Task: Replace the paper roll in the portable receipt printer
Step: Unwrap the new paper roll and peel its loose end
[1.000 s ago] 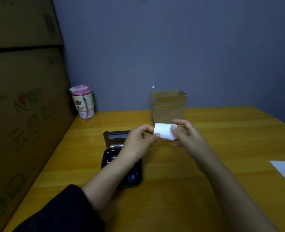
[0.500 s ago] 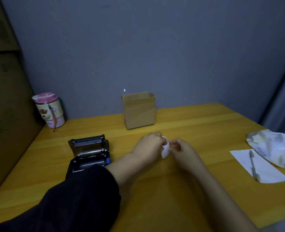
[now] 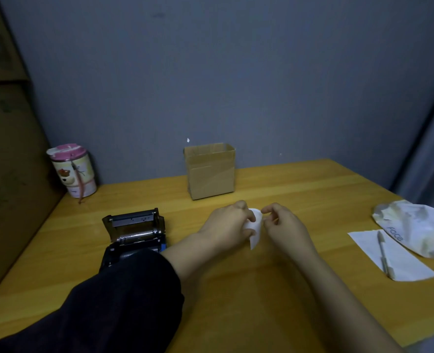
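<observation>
Left hand (image 3: 227, 226) closed around a white paper roll (image 3: 256, 222), held above the wooden table (image 3: 274, 289). A loose tail of paper (image 3: 253, 242) hangs from the roll. Right hand (image 3: 283, 226) just beside the roll, thumb and fingertips pinched at its edge; contact cannot be confirmed. Receipt printer (image 3: 134, 231) lies to the left, cover raised, partly behind the dark sleeve (image 3: 114, 301). Cardboard box (image 3: 210, 170) stands behind the hands. Pink-lidded cup (image 3: 73, 171) far left. Pen (image 3: 382, 250) on a paper sheet (image 3: 399, 261) at right.
</observation>
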